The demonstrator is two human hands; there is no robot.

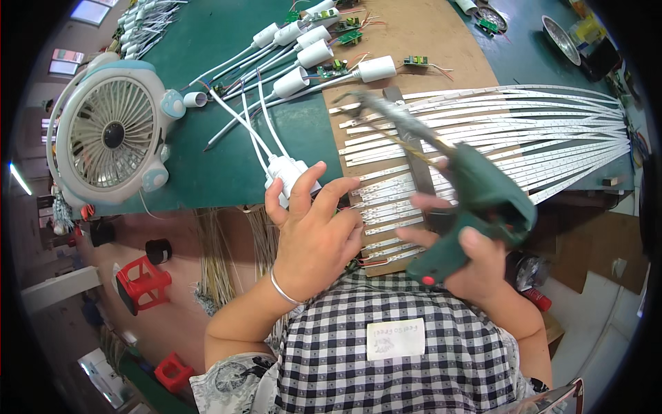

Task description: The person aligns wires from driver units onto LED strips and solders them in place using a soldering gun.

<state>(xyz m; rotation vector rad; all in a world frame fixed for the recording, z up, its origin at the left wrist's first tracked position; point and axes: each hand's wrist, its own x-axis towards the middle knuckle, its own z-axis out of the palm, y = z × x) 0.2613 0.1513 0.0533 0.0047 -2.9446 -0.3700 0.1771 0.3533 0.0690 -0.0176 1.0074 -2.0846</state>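
In my right hand point(476, 255) is a green pistol-shaped soldering gun point(493, 196), its metal barrel pointing up and left, blurred by motion. A thin yellowish tube runs below the barrel. My left hand point(317, 231) has curled fingers at the left ends of the white LED strips point(389, 196). Its thumb and index finger close around something small and mostly hidden. Beneath its other fingers lie white plastic caps point(284, 171) with white cables leading up and away. The strips lie side by side on a brown board point(431, 52), under a dark bar point(414, 159).
More white caps point(378, 68) with cables and green circuit boards point(349, 37) lie at the far side. A white fan point(114, 134) stands at the left of the green table point(179, 165). Metal dishes point(560, 40) sit far right. Red stools point(148, 283) stand on the floor.
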